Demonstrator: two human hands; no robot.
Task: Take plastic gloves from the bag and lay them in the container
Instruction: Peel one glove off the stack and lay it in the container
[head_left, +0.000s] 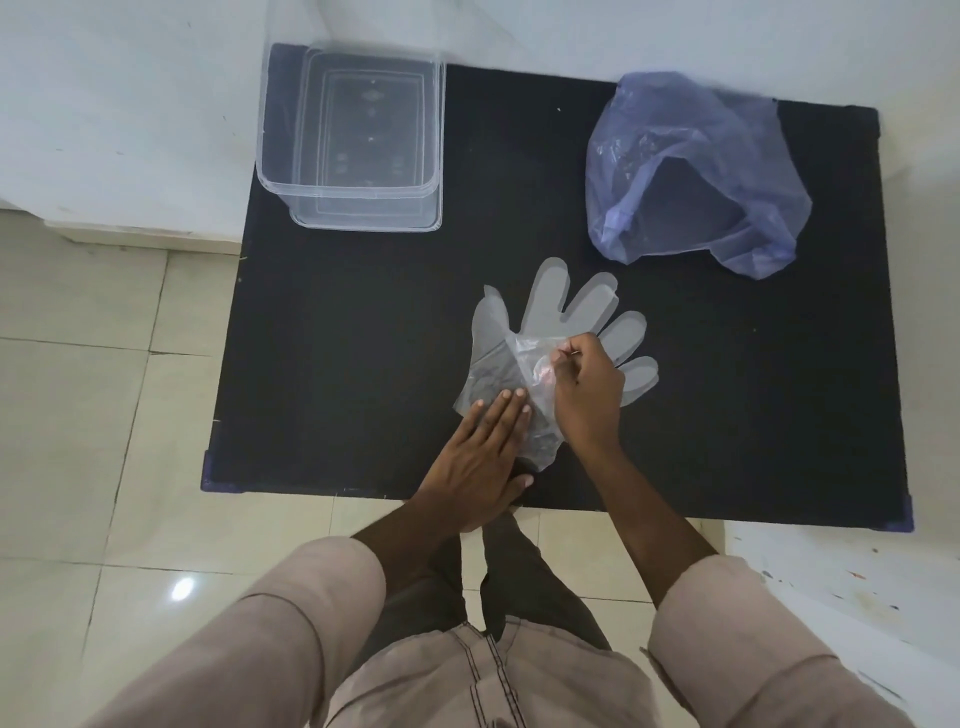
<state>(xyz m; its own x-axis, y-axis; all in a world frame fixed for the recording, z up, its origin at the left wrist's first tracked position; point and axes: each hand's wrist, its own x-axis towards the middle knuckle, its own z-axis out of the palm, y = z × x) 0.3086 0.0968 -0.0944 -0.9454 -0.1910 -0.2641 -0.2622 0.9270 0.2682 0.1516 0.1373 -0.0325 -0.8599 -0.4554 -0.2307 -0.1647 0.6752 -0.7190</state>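
Observation:
A clear plastic glove (550, 312) lies flat on the black table, its fingers spread toward the far right. My left hand (483, 452) rests flat on the glove's cuff, fingers straight and together. My right hand (584, 389) pinches a folded-up layer of the glove's plastic over the palm area. The clear rectangular container (270, 156) stands at the far left of the table with nothing visible in it. The bluish translucent bag (769, 171) lies crumpled at the far right, mouth open toward me.
The black table (337, 364) has a front edge close to my body. White walls rise behind and to the left. Pale floor tiles (78, 415) lie left of the table.

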